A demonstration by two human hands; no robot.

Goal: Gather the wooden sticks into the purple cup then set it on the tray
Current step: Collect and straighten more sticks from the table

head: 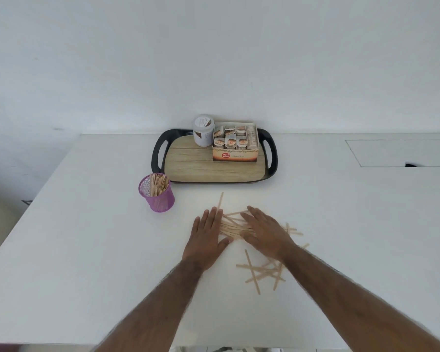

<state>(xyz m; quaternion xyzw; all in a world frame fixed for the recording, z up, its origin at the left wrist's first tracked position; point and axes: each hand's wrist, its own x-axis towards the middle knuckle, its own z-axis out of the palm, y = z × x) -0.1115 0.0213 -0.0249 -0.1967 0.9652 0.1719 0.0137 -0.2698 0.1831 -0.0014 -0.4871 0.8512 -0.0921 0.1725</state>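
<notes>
A purple mesh cup (pixel 157 193) stands upright on the white table, left of the tray, with several wooden sticks inside. A bunch of loose wooden sticks (pixel 233 226) lies between my two hands. My left hand (pixel 206 235) lies flat with straight fingers against the bunch's left ends. Flat too, my right hand (pixel 263 231) presses down on the bunch's right part. More sticks (pixel 261 271) lie scattered nearer to me, under my right wrist. The tray (pixel 196 163), wood-patterned with black handles, sits beyond the sticks.
On the tray's far side stand a white jar (pixel 203 130) and an open box of tea sachets (pixel 235 144). A rectangular hatch outline (pixel 401 153) marks the table at the far right. The table's left edge runs diagonally past the cup.
</notes>
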